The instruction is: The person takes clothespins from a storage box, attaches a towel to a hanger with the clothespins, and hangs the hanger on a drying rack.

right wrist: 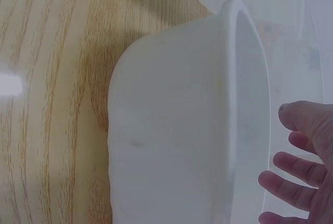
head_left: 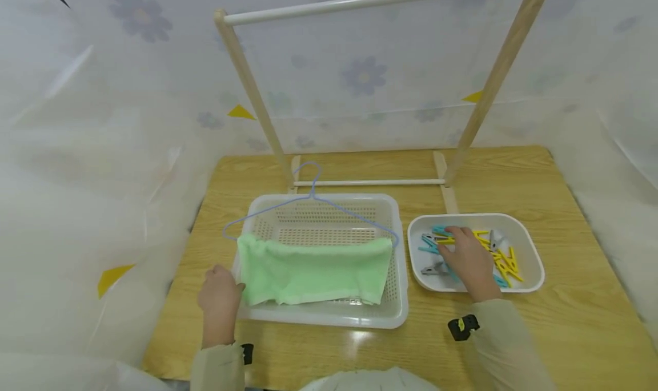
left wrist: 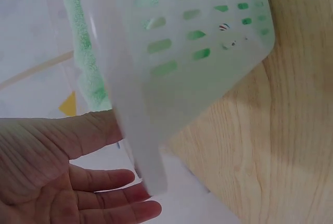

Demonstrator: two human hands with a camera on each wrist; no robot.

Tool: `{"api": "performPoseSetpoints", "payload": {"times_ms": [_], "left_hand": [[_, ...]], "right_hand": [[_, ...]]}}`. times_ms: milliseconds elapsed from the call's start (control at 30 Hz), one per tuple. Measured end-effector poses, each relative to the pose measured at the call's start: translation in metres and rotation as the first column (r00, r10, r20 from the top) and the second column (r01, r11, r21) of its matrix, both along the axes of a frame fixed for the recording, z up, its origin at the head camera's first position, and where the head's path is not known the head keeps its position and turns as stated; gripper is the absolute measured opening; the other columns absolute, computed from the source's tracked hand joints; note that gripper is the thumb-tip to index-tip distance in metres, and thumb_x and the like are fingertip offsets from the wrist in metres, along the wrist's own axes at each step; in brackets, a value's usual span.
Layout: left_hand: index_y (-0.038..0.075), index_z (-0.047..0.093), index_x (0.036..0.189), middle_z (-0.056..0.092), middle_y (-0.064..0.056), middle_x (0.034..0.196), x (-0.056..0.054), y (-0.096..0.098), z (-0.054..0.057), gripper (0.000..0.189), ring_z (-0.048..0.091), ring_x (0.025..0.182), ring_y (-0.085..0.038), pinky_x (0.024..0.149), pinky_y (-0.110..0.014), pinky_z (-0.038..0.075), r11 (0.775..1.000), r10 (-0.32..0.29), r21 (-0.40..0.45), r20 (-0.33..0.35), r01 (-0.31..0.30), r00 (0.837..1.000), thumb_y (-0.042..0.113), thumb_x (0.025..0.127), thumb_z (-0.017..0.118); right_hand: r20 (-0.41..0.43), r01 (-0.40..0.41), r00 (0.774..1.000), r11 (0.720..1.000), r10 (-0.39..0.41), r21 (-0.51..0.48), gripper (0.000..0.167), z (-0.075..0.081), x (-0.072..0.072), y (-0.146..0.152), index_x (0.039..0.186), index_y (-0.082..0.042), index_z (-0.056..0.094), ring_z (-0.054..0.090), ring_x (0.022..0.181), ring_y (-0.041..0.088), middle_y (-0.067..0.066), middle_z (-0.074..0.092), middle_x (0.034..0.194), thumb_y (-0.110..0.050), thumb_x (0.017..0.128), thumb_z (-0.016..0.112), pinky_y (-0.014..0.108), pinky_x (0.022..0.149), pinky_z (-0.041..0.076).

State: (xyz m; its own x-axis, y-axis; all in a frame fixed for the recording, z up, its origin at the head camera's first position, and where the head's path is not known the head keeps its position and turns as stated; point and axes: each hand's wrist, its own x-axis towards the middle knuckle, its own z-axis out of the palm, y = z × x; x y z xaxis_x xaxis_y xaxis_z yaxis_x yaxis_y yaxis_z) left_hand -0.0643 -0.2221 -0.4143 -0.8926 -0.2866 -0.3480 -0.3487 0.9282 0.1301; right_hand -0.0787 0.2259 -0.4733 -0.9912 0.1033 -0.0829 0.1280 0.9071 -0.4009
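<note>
A pale green towel [head_left: 313, 271] hangs over a blue wire hanger [head_left: 312, 197], both lying across a white perforated basket [head_left: 401, 317]. My left hand [head_left: 220, 299] is at the basket's left side. In the left wrist view its thumb [left wrist: 96, 133] reaches behind the basket rim, beside the towel, while the other fingers extend loosely near the rim's corner. Over a white tray [head_left: 534, 274] of clothespins, my right hand [head_left: 470, 260] reaches down among blue and yellow pegs [head_left: 509, 260]. Its fingers [right wrist: 289, 190] look spread and relaxed; no peg shows between them.
Behind the basket and tray stands a rack with wooden posts [head_left: 252, 88] and a white top bar [head_left: 380, 0]. Its low crossbar [head_left: 365, 182] runs behind the basket. Flower-patterned sheeting [head_left: 360, 105] surrounds the wooden table [head_left: 581, 317].
</note>
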Motion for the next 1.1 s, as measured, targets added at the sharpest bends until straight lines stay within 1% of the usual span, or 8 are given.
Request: {"api": "performPoseSetpoints", "payload": {"times_ms": [133,300,400,533,667,800,933,1100], "left_hand": [[-0.024,0.036,0.106,0.044,-0.036,0.098,0.005,-0.004,-0.004,0.058,0.055,0.078,-0.042,0.059,-0.049,0.049,1.0,-0.021,-0.005,-0.006,0.021,1.0,0.019,0.081,0.067],[-0.022,0.038,0.101,0.046,-0.035,0.095,0.008,-0.004,-0.008,0.055,0.054,0.079,-0.044,0.06,-0.05,0.048,1.0,-0.007,0.019,0.013,0.007,1.0,0.02,0.081,0.066],[-0.022,0.038,0.1,0.046,-0.034,0.093,0.009,-0.004,-0.009,0.055,0.054,0.079,-0.045,0.061,-0.051,0.047,0.999,0.0,0.036,0.027,-0.001,1.0,0.022,0.081,0.065],[-0.022,0.041,0.102,0.05,-0.033,0.093,0.012,-0.006,-0.009,0.053,0.055,0.081,-0.045,0.062,-0.052,0.047,0.998,0.01,0.061,0.055,-0.014,0.998,0.023,0.084,0.062],[-0.019,0.046,0.102,0.056,-0.026,0.087,0.014,-0.009,-0.01,0.045,0.057,0.077,-0.038,0.061,-0.049,0.047,0.994,0.005,0.107,0.106,-0.017,0.994,0.022,0.088,0.056],[-0.015,0.048,0.099,0.056,-0.018,0.078,0.016,-0.012,-0.01,0.035,0.055,0.068,-0.027,0.055,-0.041,0.045,0.987,-0.013,0.158,0.134,-0.008,0.991,0.019,0.09,0.049],[-0.013,0.049,0.094,0.053,-0.014,0.072,0.018,-0.016,-0.011,0.029,0.05,0.064,-0.025,0.052,-0.038,0.042,0.984,-0.031,0.179,0.137,0.006,0.99,0.014,0.087,0.043],[-0.015,0.047,0.098,0.055,-0.016,0.075,0.018,-0.018,-0.011,0.033,0.051,0.065,-0.025,0.054,-0.039,0.043,0.985,-0.05,0.168,0.165,0.021,0.985,0.016,0.087,0.042]], "right_hand": [[0.007,-0.001,1.0,1.0,0.001,-0.001,0.044,0.001,0.0,0.0,0.12,-0.001,0.048,0.056,0.08,0.033,0.024,0.046,0.115,-0.025,0.084,0.06,0.036,0.046,0.042],[0.003,-0.004,1.0,1.0,0.004,-0.002,0.044,0.0,0.002,0.001,0.12,0.0,0.048,0.056,0.073,0.03,0.024,0.046,0.114,-0.025,0.085,0.059,0.033,0.042,0.04],[0.006,0.0,1.0,1.0,0.0,-0.003,0.044,0.001,0.003,0.002,0.12,-0.001,0.048,0.056,0.074,0.031,0.024,0.046,0.113,-0.025,0.085,0.059,0.034,0.042,0.04],[0.01,0.009,1.0,1.0,-0.009,-0.009,0.044,0.001,0.003,0.001,0.121,-0.001,0.049,0.056,0.08,0.034,0.023,0.046,0.112,-0.025,0.085,0.058,0.037,0.046,0.043],[0.023,0.018,1.0,1.0,-0.018,-0.008,0.044,0.001,0.003,0.001,0.122,-0.001,0.048,0.055,0.084,0.035,0.023,0.047,0.112,-0.025,0.085,0.058,0.04,0.049,0.044],[0.028,0.025,0.999,1.0,-0.025,-0.007,0.044,0.0,0.004,0.002,0.122,-0.002,0.048,0.055,0.085,0.035,0.023,0.047,0.112,-0.024,0.085,0.058,0.042,0.05,0.044],[0.009,0.017,1.0,1.0,-0.017,-0.012,0.043,-0.002,0.004,0.002,0.121,-0.002,0.049,0.055,0.082,0.034,0.023,0.047,0.111,-0.023,0.085,0.058,0.04,0.048,0.044],[-0.006,0.013,1.0,1.0,-0.013,-0.013,0.041,-0.003,0.005,0.003,0.12,-0.002,0.05,0.055,0.079,0.032,0.023,0.048,0.11,-0.022,0.085,0.058,0.037,0.045,0.042]]}}
